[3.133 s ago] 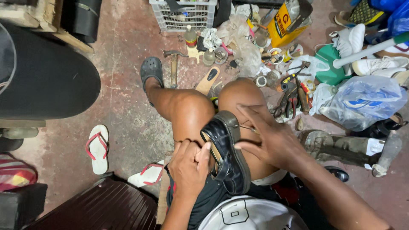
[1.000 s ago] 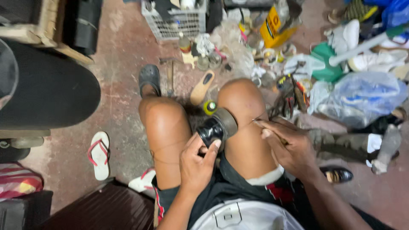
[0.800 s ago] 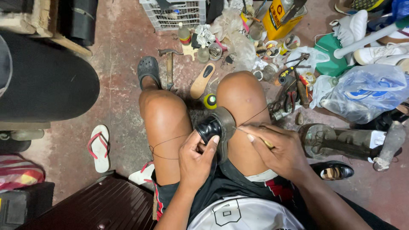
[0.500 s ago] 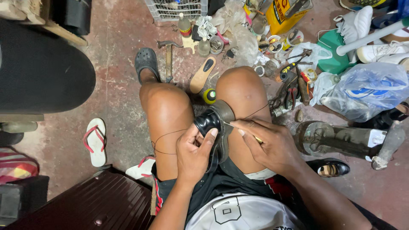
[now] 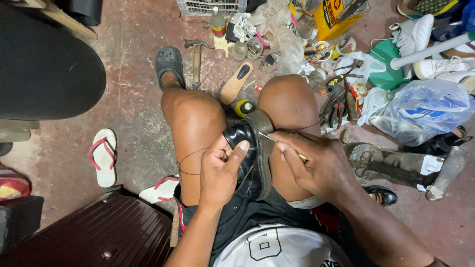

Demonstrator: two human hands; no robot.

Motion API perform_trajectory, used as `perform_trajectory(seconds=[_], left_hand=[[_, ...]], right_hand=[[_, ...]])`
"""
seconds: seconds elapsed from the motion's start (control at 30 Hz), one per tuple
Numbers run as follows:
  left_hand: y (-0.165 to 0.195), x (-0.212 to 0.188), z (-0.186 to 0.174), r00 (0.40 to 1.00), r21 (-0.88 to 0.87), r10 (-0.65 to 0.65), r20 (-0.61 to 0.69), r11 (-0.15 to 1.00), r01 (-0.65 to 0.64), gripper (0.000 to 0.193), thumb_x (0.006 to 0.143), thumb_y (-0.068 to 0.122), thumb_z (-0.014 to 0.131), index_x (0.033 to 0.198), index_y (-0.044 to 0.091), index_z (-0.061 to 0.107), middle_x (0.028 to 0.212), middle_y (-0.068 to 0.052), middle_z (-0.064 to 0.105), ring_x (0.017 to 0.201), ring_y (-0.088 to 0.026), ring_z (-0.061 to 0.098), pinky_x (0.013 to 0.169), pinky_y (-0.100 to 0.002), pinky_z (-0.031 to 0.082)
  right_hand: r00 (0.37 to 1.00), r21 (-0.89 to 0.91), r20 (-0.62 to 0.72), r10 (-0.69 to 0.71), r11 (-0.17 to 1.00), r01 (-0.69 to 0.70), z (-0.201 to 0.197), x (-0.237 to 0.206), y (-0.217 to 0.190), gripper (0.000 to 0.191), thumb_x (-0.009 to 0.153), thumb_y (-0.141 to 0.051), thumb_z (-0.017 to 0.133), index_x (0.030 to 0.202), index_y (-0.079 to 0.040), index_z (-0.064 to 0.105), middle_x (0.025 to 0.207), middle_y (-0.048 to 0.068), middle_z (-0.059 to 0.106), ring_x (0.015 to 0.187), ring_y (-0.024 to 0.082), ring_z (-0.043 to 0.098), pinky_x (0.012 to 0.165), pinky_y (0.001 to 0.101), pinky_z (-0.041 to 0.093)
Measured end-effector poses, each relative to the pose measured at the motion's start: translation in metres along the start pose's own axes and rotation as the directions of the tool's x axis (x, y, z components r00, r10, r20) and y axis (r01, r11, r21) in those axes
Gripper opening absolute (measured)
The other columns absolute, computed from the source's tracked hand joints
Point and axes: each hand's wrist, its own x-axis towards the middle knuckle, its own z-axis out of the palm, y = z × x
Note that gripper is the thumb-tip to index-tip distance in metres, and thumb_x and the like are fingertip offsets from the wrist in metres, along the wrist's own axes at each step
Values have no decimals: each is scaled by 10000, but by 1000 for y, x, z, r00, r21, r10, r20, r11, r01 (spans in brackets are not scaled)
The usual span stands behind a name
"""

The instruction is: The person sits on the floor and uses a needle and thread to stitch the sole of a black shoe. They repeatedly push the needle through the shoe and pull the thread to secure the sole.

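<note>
Your left hand [image 5: 221, 170] clamps the black shoe [image 5: 250, 158] between your knees while your right hand [image 5: 316, 165] pinches the awl [image 5: 277, 142] at its sole; a slip could stab your left thumb.

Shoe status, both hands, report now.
Left hand gripping black shoe between the knees. Right hand pinching awl, tip at sole edge. Thread looping off left; nothing blocking.

Stained reddish concrete floor [image 5: 133, 74], evenly lit. A dark round tabletop [image 5: 44, 64] at upper left and a maroon ribbed case [image 5: 99, 232] at lower left. Flip-flops [image 5: 103, 155] lie between them.
</note>
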Motion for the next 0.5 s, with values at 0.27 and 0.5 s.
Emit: perform_trajectory(seconds=[0.27,0.5], left_hand=[[-14,-9,8,993,356,115,-28,929,-98,179,924,122,774,852,0,665,635,20,495,575,-52,428,527,-251,385],[-9,-8,8,988,335,146,59,929,-157,113,892,87,759,969,11,728,692,-8,549,569,-70,474,540,-253,417]], right_hand=[[995,-265,89,-50,962,72,-11,-4,-3,302,856,-140,671,1147,-131,751,1015,91,776,705,314,732,606,412,573],[914,-445,404,-45,863,239,-32,25,-16,428,754,-141,647,1179,-111,693,1026,64,700,709,296,730,491,450,547]])
